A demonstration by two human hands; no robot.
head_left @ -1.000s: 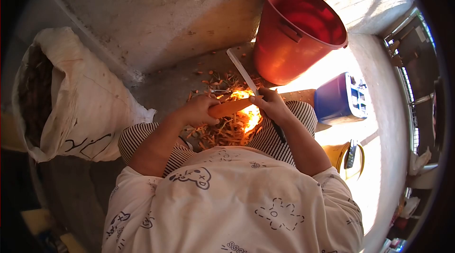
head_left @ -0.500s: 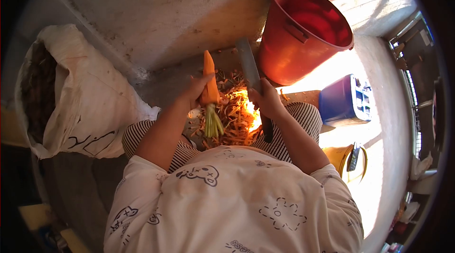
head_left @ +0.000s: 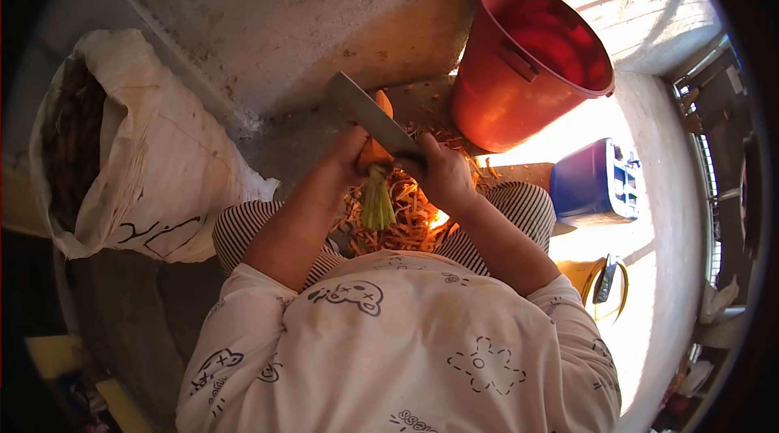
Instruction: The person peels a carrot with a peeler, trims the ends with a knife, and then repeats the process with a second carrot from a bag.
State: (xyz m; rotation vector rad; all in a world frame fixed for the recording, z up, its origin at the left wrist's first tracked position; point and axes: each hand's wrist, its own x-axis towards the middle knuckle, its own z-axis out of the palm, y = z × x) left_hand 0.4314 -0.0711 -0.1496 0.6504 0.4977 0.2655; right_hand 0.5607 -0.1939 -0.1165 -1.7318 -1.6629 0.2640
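Observation:
My left hand [head_left: 349, 155] is closed round a peeled orange carrot [head_left: 375, 155], whose green stalks [head_left: 378, 202] point down toward my lap. My right hand [head_left: 445, 172] grips the dark handle of a wide-bladed knife [head_left: 369, 114]. The blade slants up and to the left, across the front of the carrot, and hides part of it. Beneath both hands lies a heap of orange peelings [head_left: 410, 226] between my knees, brightly sunlit at one spot.
A white sack [head_left: 174, 165] with dark contents stands open at the left. Beyond my right hand is a tall red bucket [head_left: 511, 68]. A blue container [head_left: 580, 181] and a yellow bucket [head_left: 578, 275] are farther right. A rough wall [head_left: 324, 11] rises ahead.
The knife has swung left from beside the carrot to across it. My right hand has moved left and my two hands are closer together. The view has shifted slightly.

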